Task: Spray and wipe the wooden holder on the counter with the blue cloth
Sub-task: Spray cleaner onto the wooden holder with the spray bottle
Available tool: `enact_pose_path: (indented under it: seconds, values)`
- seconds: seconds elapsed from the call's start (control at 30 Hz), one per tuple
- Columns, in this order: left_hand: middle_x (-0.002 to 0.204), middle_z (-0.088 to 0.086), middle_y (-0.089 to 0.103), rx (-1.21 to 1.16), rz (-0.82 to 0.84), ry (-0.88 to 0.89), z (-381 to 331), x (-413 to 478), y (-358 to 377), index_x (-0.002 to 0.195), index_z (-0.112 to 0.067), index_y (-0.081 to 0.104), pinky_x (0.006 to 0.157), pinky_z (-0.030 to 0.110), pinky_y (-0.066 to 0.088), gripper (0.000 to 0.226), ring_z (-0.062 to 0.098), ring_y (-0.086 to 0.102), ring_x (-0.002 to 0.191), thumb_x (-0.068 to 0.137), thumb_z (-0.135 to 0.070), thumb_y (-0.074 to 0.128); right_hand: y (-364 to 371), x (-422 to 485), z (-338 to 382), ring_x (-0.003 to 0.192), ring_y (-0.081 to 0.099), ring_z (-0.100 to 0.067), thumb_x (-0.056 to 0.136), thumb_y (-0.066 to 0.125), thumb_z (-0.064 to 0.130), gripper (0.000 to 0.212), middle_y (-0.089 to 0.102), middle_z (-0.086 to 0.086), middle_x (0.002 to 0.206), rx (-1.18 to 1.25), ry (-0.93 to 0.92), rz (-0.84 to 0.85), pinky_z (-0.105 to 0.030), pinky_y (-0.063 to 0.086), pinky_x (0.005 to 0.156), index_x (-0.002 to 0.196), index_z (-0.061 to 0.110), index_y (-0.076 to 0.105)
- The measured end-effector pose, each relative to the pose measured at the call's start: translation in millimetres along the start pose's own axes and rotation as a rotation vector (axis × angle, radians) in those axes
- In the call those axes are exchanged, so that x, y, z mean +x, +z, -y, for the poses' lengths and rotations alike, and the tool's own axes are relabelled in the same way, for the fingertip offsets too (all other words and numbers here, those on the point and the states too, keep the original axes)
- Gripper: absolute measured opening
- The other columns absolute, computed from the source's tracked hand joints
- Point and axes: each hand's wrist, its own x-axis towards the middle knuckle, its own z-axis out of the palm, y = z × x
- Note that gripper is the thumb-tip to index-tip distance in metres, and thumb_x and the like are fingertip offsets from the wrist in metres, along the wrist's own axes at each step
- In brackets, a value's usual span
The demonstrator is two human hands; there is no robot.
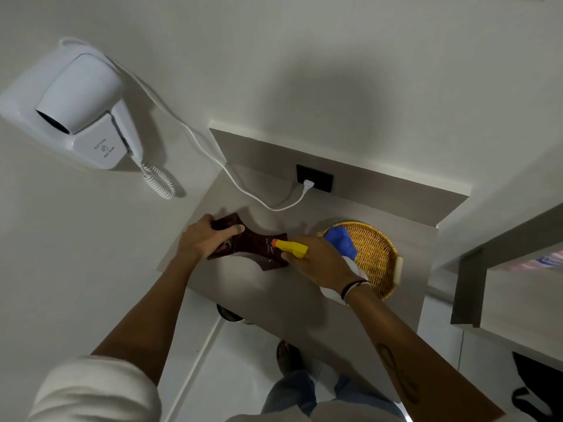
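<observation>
Two bare hands work at the counter (268, 287). Right hand (316, 260) grips a spray bottle (332, 287), its yellow nozzle (291, 247) aimed at, and almost touching, the dark wooden holder (256, 246); the blue cloth (342, 242) appears bunched in the same hand. Left hand (204, 240) clamps the holder's far-left end, steadying it on the counter. Beyond lies a wicker basket (377, 257). Glistening specks suggest spraying is under way; wiping appears not yet begun.
</observation>
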Motion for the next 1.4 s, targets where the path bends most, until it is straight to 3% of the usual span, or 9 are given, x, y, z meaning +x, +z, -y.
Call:
enact_pose_path:
  seconds: [0.2, 0.37, 0.5, 0.63, 0.73, 0.9, 1.03, 1.23, 1.4]
  values:
    - [0.099, -0.003, 0.064, -0.079, 0.011, -0.011, 4.6, -5.2, 2.7, 0.115, -0.032, 0.057, 0.063, 0.027, 0.048, 0.067, 0.010, 0.063, 0.079, 0.071, -0.081, 0.071, 1.7, 3.6, 6.4, 0.086, 0.064, -0.018, 0.103, 0.061, 0.033, 0.028, 0.072, -0.004, 0.097, 0.055, 0.048, -0.040, -0.036, 0.052, 0.076, 0.127, 0.021, 0.070]
    - [0.137, 0.011, 0.050, -0.192, 0.070, 0.048, 10.7, -4.5, 8.4, 0.146, -0.048, 0.049, 0.097, 0.056, 0.058, 0.061, 0.036, 0.061, 0.113, 0.090, -0.067, 0.064, 0.4, 2.8, 7.1, 0.097, 0.067, -0.021, 0.105, 0.056, 0.037, 0.035, 0.072, -0.006, 0.107, 0.017, 0.077, -0.003, -0.041, 0.058, 0.086, 0.133, 0.020, 0.067]
    - [0.154, 0.012, 0.032, -0.183, 0.053, 0.043, 15.7, -4.7, 14.6, 0.144, -0.049, 0.047, 0.110, 0.057, 0.048, 0.054, 0.042, 0.047, 0.135, 0.094, -0.069, 0.056, -0.3, 2.4, 4.8, 0.100, 0.068, -0.022, 0.105, 0.054, 0.039, 0.038, 0.072, -0.006, 0.110, -0.018, 0.131, 0.041, -0.042, 0.058, 0.088, 0.133, 0.015, 0.065]
    - [0.152, 0.003, 0.032, -0.212, 0.139, 0.037, 24.0, -10.5, 12.5, 0.151, -0.043, 0.039, 0.113, 0.057, 0.046, 0.102, 0.036, 0.043, 0.137, 0.065, -0.080, 0.079, -2.5, 1.1, 7.6, 0.106, 0.066, -0.019, 0.106, 0.053, 0.039, 0.041, 0.071, -0.003, 0.118, -0.008, 0.133, 0.058, -0.037, 0.058, 0.089, 0.141, 0.020, 0.060]
    - [0.158, 0.002, 0.025, -0.112, 0.229, 0.117, 31.8, -13.5, 10.1, 0.161, -0.039, 0.019, 0.109, 0.062, 0.048, 0.138, 0.036, 0.036, 0.142, 0.050, -0.056, 0.100, -3.1, 4.0, 10.2, 0.105, 0.067, -0.024, 0.106, 0.053, 0.039, 0.040, 0.071, -0.008, 0.116, -0.019, 0.141, 0.078, -0.040, 0.058, 0.090, 0.135, 0.014, 0.063]
    - [0.144, 0.011, 0.051, -0.020, 0.172, 0.254, 33.3, -10.4, 8.0, 0.157, -0.026, 0.035, 0.114, 0.055, 0.044, 0.126, 0.034, 0.050, 0.135, 0.051, -0.026, 0.103, -1.6, 9.1, 16.2, 0.099, 0.068, -0.028, 0.105, 0.057, 0.036, 0.035, 0.072, -0.013, 0.109, -0.014, 0.157, 0.085, -0.046, 0.057, 0.089, 0.124, 0.009, 0.067]
    - [0.137, 0.009, 0.057, 0.093, 0.062, 0.344, 28.9, -13.0, 7.8, 0.151, -0.018, 0.046, 0.110, 0.052, 0.046, 0.118, 0.032, 0.053, 0.129, 0.049, -0.033, 0.103, -2.0, 9.8, 19.2, 0.096, 0.068, -0.027, 0.105, 0.056, 0.037, 0.036, 0.072, -0.012, 0.106, -0.026, 0.148, 0.094, -0.044, 0.057, 0.087, 0.124, 0.008, 0.067]
    - [0.126, 0.002, 0.058, 0.096, 0.021, 0.299, 15.2, -18.7, 6.8, 0.157, -0.039, 0.031, 0.098, 0.043, 0.052, 0.119, 0.022, 0.057, 0.113, 0.058, -0.069, 0.090, -0.9, 2.0, 14.4, 0.088, 0.068, -0.029, 0.103, 0.060, 0.034, 0.029, 0.070, -0.014, 0.098, -0.002, 0.193, 0.119, -0.043, 0.055, 0.083, 0.107, 0.006, 0.065]
    - [0.113, -0.009, 0.070, -0.036, 0.015, 0.141, 10.0, -17.1, 9.1, 0.132, -0.050, 0.055, 0.085, 0.031, 0.053, 0.080, 0.020, 0.070, 0.105, 0.063, -0.087, 0.071, 4.7, -4.0, 14.9, 0.085, 0.068, -0.027, 0.103, 0.059, 0.036, 0.028, 0.070, -0.011, 0.097, -0.009, 0.188, 0.104, -0.044, 0.058, 0.077, 0.105, 0.009, 0.065]
